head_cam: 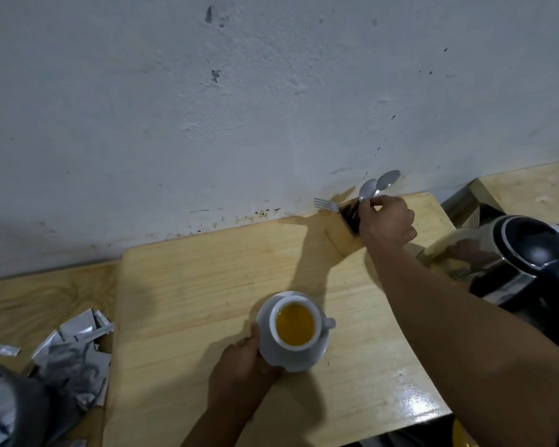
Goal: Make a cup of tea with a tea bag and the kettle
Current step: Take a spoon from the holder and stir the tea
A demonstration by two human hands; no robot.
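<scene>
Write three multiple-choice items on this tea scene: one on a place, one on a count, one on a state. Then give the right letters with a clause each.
1. Where is the kettle?
A. right of the cup
B. left of the cup
C. on the saucer

2. How many spoons stick up at the wooden holder?
A. none
B. two
C. five

3. What is the state of the cup?
A. upside down
B. empty
C. holding amber liquid

Key: 1 A, the kettle stands at the right edge. 2 B, two bowls show above the right hand. 3 C, amber liquid shows in the cup on the saucer that the left hand touches.
</scene>
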